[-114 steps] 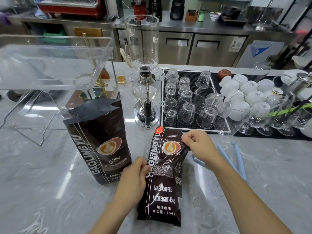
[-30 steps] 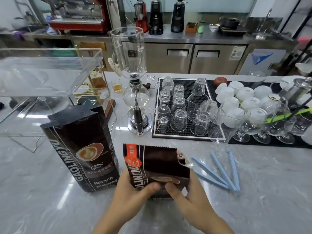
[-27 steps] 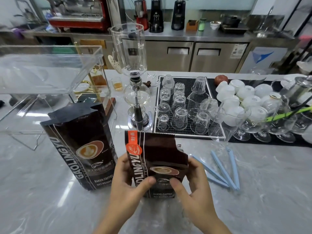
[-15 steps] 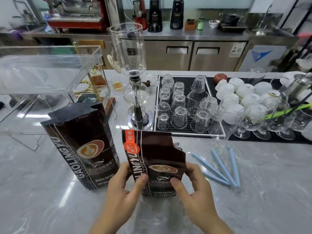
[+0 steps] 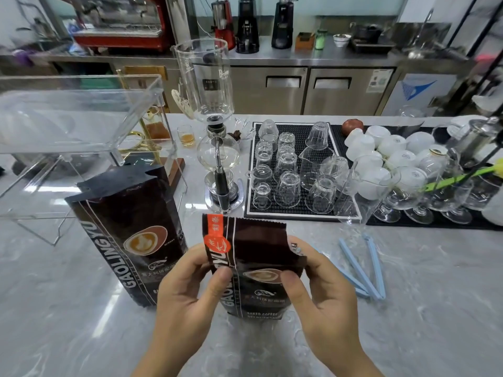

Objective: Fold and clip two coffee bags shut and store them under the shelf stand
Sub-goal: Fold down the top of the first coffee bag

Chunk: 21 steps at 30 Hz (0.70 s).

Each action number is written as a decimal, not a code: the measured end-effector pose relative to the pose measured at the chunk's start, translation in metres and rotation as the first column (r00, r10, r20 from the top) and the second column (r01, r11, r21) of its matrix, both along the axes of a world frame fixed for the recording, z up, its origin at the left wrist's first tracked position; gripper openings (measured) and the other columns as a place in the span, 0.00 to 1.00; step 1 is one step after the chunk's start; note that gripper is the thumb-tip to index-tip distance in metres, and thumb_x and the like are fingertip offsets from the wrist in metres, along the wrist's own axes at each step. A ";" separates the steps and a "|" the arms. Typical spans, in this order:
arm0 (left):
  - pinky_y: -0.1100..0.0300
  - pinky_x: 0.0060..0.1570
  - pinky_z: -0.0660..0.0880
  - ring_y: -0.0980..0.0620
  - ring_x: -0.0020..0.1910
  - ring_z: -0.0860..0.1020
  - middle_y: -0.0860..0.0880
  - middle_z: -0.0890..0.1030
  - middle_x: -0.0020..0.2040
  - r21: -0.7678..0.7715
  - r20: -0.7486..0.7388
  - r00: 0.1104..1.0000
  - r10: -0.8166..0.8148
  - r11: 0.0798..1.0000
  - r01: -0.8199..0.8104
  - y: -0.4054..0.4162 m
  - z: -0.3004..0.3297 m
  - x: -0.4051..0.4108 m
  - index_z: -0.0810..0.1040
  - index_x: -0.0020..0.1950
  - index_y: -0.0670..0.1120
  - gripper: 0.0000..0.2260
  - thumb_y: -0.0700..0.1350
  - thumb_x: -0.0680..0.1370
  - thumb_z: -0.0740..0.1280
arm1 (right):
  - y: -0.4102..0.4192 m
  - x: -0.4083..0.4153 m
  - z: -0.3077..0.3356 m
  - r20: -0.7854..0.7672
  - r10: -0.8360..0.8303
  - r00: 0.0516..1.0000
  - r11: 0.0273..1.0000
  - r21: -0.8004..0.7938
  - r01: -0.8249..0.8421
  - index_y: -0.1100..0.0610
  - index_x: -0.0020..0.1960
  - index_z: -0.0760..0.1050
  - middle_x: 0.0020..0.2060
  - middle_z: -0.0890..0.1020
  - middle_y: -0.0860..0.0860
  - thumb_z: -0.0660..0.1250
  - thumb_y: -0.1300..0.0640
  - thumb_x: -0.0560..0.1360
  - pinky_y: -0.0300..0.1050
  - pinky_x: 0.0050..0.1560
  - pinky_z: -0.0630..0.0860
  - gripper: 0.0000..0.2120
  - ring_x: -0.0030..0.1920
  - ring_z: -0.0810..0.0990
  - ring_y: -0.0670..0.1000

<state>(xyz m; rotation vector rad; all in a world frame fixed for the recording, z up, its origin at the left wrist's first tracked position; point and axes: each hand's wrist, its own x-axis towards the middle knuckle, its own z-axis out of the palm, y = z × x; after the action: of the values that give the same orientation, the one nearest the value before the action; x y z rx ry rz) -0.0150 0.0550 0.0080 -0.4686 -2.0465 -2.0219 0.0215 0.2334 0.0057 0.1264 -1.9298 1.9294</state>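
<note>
Pinching the small coffee bag (image 5: 255, 265) upright near the counter's front edge, left hand (image 5: 185, 297) and right hand (image 5: 324, 303) grip its sides. At 10 o'clock stands the tall bag (image 5: 128, 235); blue clips (image 5: 359, 268) lie at 2; bare marble (image 5: 435, 308) lies right of them. Farther at 10, the clear shelf stand (image 5: 73, 126).

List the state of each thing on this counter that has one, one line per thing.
Held coffee bag: upright, top unfolded, unclipped.
Left hand: gripping that bag.
Right hand: gripping that bag.
Second coffee bag: standing, top open, unclipped.
Blue clips: lying unused on the counter.
Clear shelf stand: nothing stored beneath.
Glasses on mat: mostly upside down.
</note>
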 end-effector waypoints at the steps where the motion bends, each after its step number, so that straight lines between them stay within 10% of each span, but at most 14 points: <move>1: 0.60 0.52 0.78 0.48 0.48 0.82 0.49 0.84 0.48 0.002 -0.006 1.000 0.002 1.000 -0.002 0.000 0.001 0.000 0.82 0.51 0.51 0.06 0.46 0.74 0.70 | 0.000 -0.001 0.000 -0.006 0.005 1.000 1.000 -0.001 -0.005 0.42 0.59 0.78 0.58 0.83 0.47 0.70 0.60 0.73 0.42 0.64 0.73 0.18 0.62 0.79 0.51; 6: 0.62 0.47 0.79 0.52 0.43 0.83 0.48 0.85 0.43 0.070 0.015 0.998 0.054 0.996 -0.055 0.000 0.004 -0.002 0.80 0.47 0.45 0.09 0.37 0.70 0.76 | 0.005 -0.002 -0.003 -0.007 0.005 1.000 0.999 -0.052 -0.006 0.47 0.50 0.80 0.52 0.85 0.47 0.73 0.61 0.69 0.40 0.59 0.76 0.13 0.55 0.82 0.50; 10: 0.55 0.46 0.80 0.44 0.42 0.83 0.40 0.83 0.42 0.138 0.102 0.994 0.036 0.989 -0.050 -0.003 0.005 -0.010 0.73 0.48 0.43 0.21 0.51 0.65 0.80 | 0.007 -0.007 -0.005 0.063 0.007 0.998 0.993 -0.118 0.000 0.52 0.51 0.74 0.45 0.83 0.52 0.78 0.49 0.65 0.47 0.55 0.77 0.20 0.48 0.82 0.52; 17: 0.44 0.48 0.81 0.47 0.46 0.85 0.51 0.87 0.45 -0.095 0.070 0.997 0.007 0.995 -0.001 -0.001 0.009 -0.020 0.85 0.46 0.54 0.08 0.47 0.68 0.72 | 0.011 -0.019 0.005 0.144 0.031 0.989 0.999 0.025 -0.035 0.47 0.39 0.83 0.37 0.87 0.50 0.75 0.53 0.67 0.44 0.44 0.78 0.02 0.40 0.84 0.49; 21: 0.55 0.40 0.78 0.50 0.38 0.82 0.52 0.85 0.38 -0.123 0.021 1.000 0.015 0.992 -0.012 0.000 0.016 -0.021 0.83 0.39 0.53 0.03 0.47 0.67 0.72 | 0.011 -0.020 0.012 0.115 0.030 0.993 0.999 -0.017 -0.028 0.53 0.39 0.83 0.36 0.86 0.55 0.75 0.40 0.65 0.45 0.41 0.80 0.16 0.38 0.84 0.53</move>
<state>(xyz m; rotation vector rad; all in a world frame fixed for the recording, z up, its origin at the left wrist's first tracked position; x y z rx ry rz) -0.0362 0.0550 0.0236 -0.4555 -2.1894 -1.9092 0.0010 0.2444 0.0176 0.0398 -1.9965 2.0106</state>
